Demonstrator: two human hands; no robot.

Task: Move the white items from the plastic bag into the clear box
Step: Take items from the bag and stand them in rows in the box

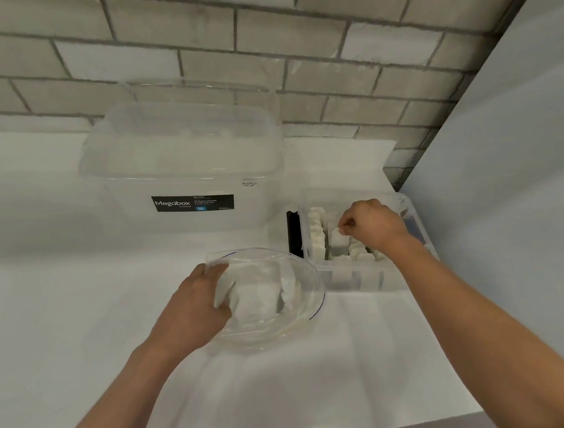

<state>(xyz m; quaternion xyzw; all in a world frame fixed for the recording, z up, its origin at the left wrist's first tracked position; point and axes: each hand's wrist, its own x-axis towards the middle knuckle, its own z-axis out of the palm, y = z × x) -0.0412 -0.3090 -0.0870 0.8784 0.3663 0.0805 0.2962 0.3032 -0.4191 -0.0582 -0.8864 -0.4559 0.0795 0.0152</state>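
Partly your view is blocked: your right hand covers the far middle of the small clear plastic box, so whatever lies under the palm is hidden. The soft white items bunched inside the clear round-mouthed plastic bag blur together behind its glossy film, too indistinct to count. Both your forearms are cut off by the bottom edge, and the small print on the black label is unreadable apart from the word "Megabox". Your right fingers are curled, the tips pinched on the top of a white rectangular block that stands upright inside the small box among rows of similar white blocks. A dark strip shows at that box's left end; you cannot tell what it is. Your left hand grips the left rim of the bag, fingers curled over the edge and thumb against its side, holding the mouth wide and facing up. The bag sits just left of the small box, its rim touching or nearly touching the box's near corner. Behind them stands a large translucent lidded storage tub carrying the label, its contents unclear through the cloudy walls. Everything rests on a white tabletop set against a grey brick wall, with a plain pale panel rising on the right.
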